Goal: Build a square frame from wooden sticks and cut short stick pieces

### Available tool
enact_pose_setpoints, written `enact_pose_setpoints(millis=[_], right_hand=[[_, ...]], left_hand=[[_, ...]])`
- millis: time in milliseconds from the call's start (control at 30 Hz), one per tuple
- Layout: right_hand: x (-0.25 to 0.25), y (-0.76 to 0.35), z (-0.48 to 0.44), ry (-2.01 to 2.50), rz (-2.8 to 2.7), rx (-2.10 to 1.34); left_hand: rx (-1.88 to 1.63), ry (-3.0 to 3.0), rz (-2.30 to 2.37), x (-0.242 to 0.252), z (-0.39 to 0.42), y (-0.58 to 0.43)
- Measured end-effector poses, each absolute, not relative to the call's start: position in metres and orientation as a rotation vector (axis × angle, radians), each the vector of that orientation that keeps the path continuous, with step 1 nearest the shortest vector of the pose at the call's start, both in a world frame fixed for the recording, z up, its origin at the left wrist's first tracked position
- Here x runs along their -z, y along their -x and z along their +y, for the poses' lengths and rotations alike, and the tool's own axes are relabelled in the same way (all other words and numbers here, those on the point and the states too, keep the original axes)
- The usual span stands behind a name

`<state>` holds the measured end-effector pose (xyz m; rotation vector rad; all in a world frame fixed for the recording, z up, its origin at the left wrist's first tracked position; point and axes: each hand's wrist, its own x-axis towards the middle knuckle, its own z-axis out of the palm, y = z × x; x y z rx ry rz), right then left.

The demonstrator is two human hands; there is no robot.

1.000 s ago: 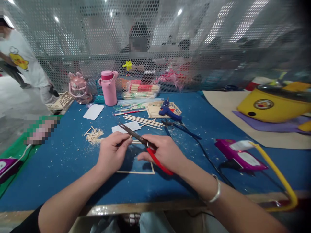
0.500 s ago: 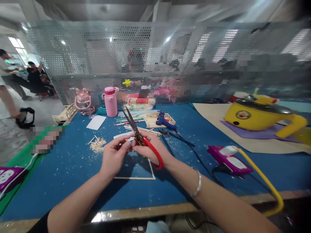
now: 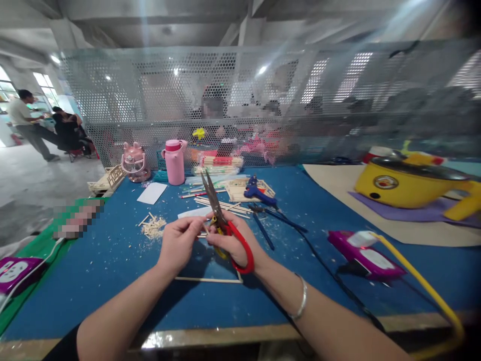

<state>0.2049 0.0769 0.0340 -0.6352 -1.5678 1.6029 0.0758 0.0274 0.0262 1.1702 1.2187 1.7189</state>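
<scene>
Wooden stick (image 3: pixel 205 229), short, near the centre of the frame: held above the blue tabletop (image 3: pixel 112 281), between your two hands. Grip: your left hand (image 3: pixel 179 244) pinches it by thumb and fingers; your right hand (image 3: pixel 250 234) is wrapped round red-handled scissors (image 3: pixel 217 204), blades toward the top of the frame. Whether your right fingertips also touch the stick: cannot tell.

Progress (judged): partway. Below your hands, lower centre, lies a stick outline (image 3: pixel 209 280) with one corner in view at its right end; your hands hide much of the rest, so closure and gluing are unconfirmed. Offcut pile (image 3: pixel 153 226), left of centre, suggests much trimming done. A slatted stick panel (image 3: pixel 235 191), beyond your hands, looks further built. Left over: loose uncut sticks (image 3: pixel 221 204); blue hot glue gun (image 3: pixel 259 193) lies out of hand.

Labels: yellow electric pot (image 3: pixel 406 188), right side, bears a round badge, lettering unreadable. Stick bundles (image 3: pixel 221 162), upper centre, have red on their wrapping; no text legible. No brand made out.
</scene>
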Motion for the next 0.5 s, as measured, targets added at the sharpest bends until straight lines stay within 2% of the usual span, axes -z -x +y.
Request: enact_pose_setpoints(millis=[133,500], right_hand=[[-0.0356,-0.2063,0.0731,0.571,-1.514,-1.593],[-0.0430,-0.1995,0.0746,0.603,-1.746,-1.378]], left_hand=[[-1.613,-1.081,0.969,-0.0251,0.0277,-0.0761],[-1.646,-0.985,0.970,-0.0283,0.0289,-0.0774]])
